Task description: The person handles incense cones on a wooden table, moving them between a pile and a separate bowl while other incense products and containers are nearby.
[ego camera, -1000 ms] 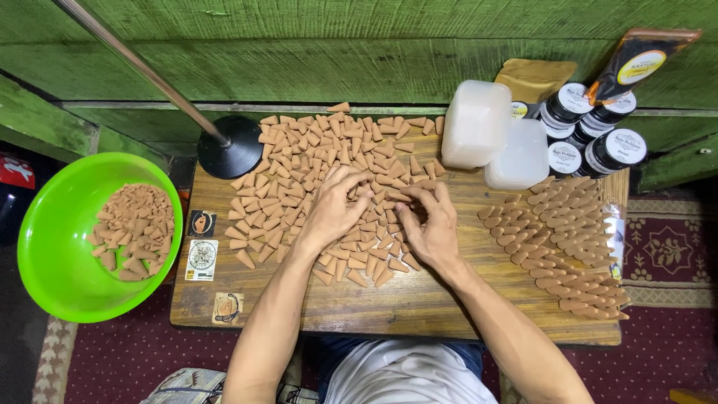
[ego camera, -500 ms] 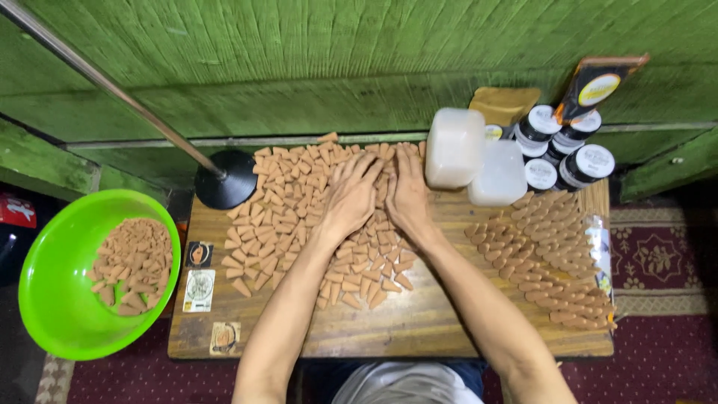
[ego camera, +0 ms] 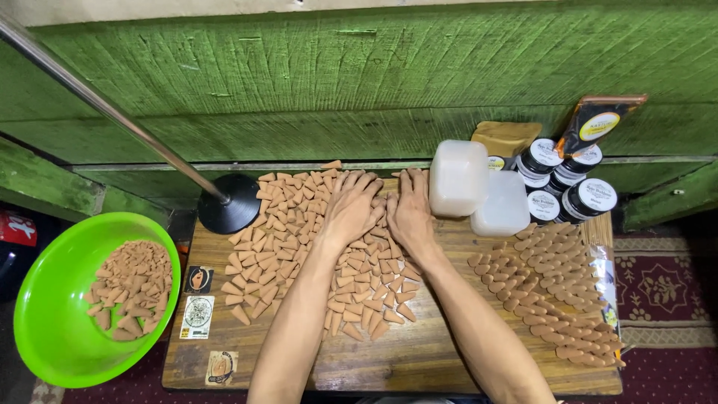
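Cones beneath the left hand (ego camera: 351,209) and right hand (ego camera: 410,209) are hidden. Both forearms run off the bottom edge. The metal pole (ego camera: 105,108) is cut by the left edge. Jar lid (ego camera: 596,194) markings too small to tell.

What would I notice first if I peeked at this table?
Probably the big spread of small tan cones across the wooden table, with the left hand and right hand lying flat on them side by side. Next, the bright green bowl at the left, holding more cones.
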